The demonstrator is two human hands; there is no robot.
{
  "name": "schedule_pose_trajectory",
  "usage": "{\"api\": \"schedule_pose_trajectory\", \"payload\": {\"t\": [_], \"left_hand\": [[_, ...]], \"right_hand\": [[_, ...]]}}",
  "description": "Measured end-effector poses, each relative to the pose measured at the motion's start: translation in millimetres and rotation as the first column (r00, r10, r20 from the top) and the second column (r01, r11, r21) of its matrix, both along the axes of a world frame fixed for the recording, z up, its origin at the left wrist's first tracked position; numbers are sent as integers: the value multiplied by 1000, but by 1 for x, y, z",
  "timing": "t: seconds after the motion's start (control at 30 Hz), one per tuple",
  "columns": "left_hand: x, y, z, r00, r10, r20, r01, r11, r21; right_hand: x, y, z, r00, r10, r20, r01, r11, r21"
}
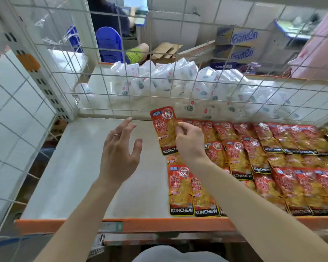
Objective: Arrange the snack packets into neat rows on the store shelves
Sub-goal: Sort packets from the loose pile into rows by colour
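Above smooth shelf (83, 167), right hand (189, 142) pinches glossy rectangular packet (164, 129).

Left hand (119, 148), centre of frame: thin gold-coloured metal ring (117, 135) on one finger. Both forearms bare down to lower frame edge. Pale grey fabric garment (178, 255) at bottom centre, part visible.
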State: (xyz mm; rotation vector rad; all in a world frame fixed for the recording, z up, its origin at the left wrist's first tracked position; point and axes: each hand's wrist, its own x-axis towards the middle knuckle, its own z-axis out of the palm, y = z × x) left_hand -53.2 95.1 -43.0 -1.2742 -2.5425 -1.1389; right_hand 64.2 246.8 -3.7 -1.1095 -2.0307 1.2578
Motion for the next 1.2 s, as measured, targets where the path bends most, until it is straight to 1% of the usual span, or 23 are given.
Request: {"api": "schedule_pose_trajectory", "payload": {"t": [0.17, 0.3, 0.5, 0.6, 0.73, 0.8, 0.9, 0.97, 1.07, 1.2], "left_hand": [[33, 40, 5, 992, -115, -61, 111, 992, -55], [56, 69, 9, 986, -151, -72, 144, 985, -95], [84, 103, 10, 981, -176, -78, 167, 979, -114], [92, 116, 6, 981, -176, -82, 161, 973, -165], [97, 127, -1, 983, -162, -85, 139, 963, -232], [98, 131, -5, 980, -172, -99, 135, 943, -305], [99, 135, -9, 981, -172, -88, 117, 893, -435], [97, 136, -13, 985, -158, -65, 109, 872, -477], [96, 134, -17, 987, -151, -59, 100, 851, -515], [97, 130, -27, 985, -158, -75, 97, 852, -514]], "right_hand": [[51, 27, 3, 993, -121, 13, 122, 992, -29], [80, 52, 4, 980, -200, 21, 201, 978, -57], [105, 90, -2, 965, -254, 61, 257, 966, -38], [109, 104, -5, 962, -256, 94, 259, 965, -28], [108, 116, -7, 971, -187, 150, 192, 981, -16], [108, 120, -7, 972, -154, 178, 156, 988, 4], [105, 121, -4, 976, -86, 198, 76, 996, 56], [103, 121, -5, 973, -41, 229, 13, 992, 122], [103, 123, -14, 935, 6, 354, -122, 944, 307], [116, 125, -25, 869, 34, 493, -290, 843, 454]]}}
